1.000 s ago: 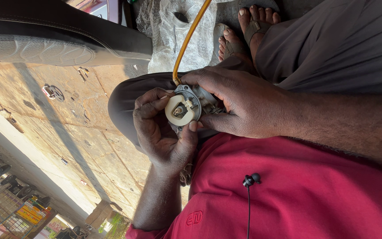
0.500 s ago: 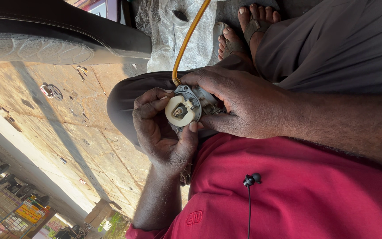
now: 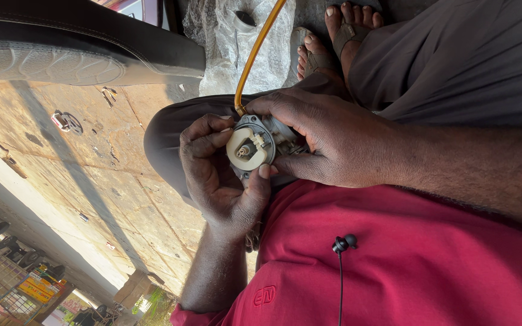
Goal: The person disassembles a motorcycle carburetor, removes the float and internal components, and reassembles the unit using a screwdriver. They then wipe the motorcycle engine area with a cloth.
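The left hand (image 3: 219,181) and right hand (image 3: 339,142) are gripping the carburettor (image 3: 252,148), fingers closed around it. It is probably worth bracing it steady and keeping the yellow hose (image 3: 255,54) unkinked.

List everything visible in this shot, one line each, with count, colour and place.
carburettor: one, grey metal with a cream round part, held between both hands over the lap
hose: one, yellow, runs from the carburettor to the top edge
plastic sheet: one, clear, crumpled on the ground at top
seat: one, black, top left
pavement: tan stone slabs, left
earphone: one, black, on the red shirt
feet in sandals: two, top centre
left hand: cups the carburettor from below
right hand: grips the carburettor's far side
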### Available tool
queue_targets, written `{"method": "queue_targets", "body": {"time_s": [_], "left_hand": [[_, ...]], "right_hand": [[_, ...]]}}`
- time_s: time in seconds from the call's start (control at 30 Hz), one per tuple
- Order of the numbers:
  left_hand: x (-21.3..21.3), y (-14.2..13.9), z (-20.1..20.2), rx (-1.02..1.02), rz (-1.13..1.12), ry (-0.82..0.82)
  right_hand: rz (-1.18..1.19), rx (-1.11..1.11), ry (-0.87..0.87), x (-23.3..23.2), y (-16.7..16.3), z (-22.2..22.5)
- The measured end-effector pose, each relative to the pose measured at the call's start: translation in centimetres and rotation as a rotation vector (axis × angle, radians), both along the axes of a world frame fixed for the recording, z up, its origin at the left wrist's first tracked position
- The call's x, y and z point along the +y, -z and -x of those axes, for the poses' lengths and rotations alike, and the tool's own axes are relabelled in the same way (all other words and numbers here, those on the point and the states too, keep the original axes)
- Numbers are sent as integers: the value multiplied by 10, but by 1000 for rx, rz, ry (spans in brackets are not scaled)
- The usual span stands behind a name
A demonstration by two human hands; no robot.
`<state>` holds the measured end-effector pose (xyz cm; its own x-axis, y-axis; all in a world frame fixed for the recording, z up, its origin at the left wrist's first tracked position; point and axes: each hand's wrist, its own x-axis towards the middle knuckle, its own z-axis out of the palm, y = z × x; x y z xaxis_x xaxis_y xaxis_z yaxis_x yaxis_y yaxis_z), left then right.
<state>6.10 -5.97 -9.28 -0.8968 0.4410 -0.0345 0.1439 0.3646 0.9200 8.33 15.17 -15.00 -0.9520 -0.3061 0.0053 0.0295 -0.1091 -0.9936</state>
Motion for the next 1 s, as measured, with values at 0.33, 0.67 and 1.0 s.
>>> {"method": "queue_targets", "body": {"time_s": [0.33, 0.67, 1.0], "left_hand": [[0, -9, 4, -57, 26, 13], [-4, -10, 9, -98, -50, 41], [-21, -20, 35, -741, -309, 58]], "right_hand": [[11, 146, 72, -3, 2, 0], [-45, 182, 70, -5, 0, 5], [-71, 165, 18, -10, -14, 23]]}}
